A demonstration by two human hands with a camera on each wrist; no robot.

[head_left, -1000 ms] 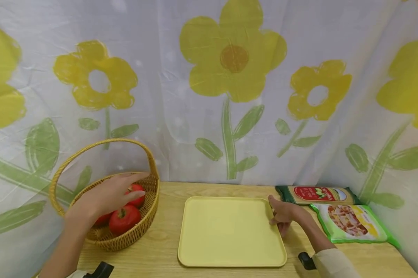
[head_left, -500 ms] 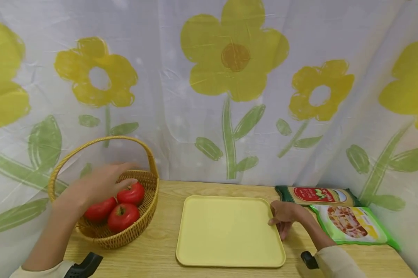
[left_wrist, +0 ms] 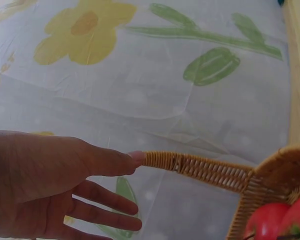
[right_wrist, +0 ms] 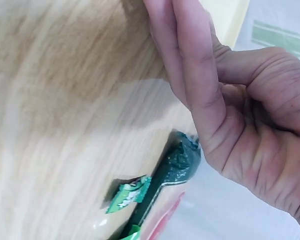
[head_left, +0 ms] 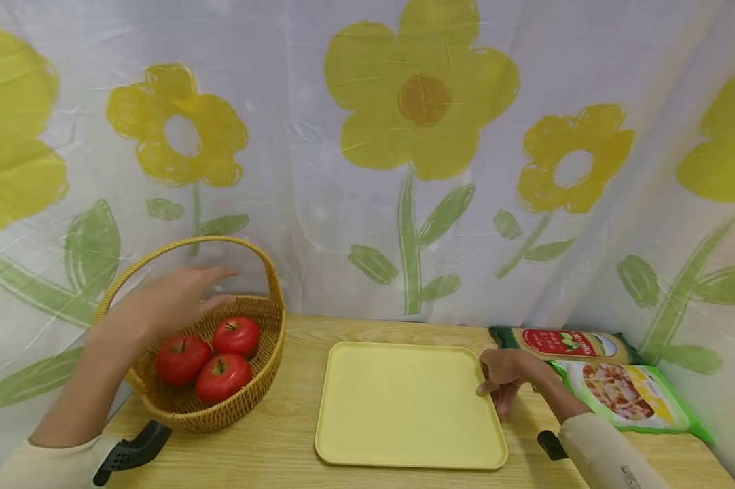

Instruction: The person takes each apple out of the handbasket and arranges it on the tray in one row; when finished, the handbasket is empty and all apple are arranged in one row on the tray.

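My left hand (head_left: 159,305) hovers over the left part of a wicker basket (head_left: 266,367), its fingers extended and holding nothing. Three red apples lie in the basket, one of them the front apple (head_left: 223,378). In the left wrist view the thumb of that hand (left_wrist: 55,185) overlaps the basket's handle (left_wrist: 205,172); whether they touch I cannot tell. A flat yellow tray (head_left: 410,407) lies on the table. At its right edge my right hand (head_left: 503,379) grips the rim, thumb on the inner side. In the right wrist view the tray is mostly hidden behind the hand (right_wrist: 230,105).
Right of the tray lie a long dark green and tan packet (head_left: 563,344) and a green and white food bag (head_left: 627,397). A small green wrapped piece (right_wrist: 130,194) shows by the dark packet. A flowered curtain (head_left: 306,204) hangs behind the wooden table (head_left: 270,455).
My left hand has drawn up and to the left, away from the apples, which now show fully. The right hand stays at the tray's edge, and the tray lies still.
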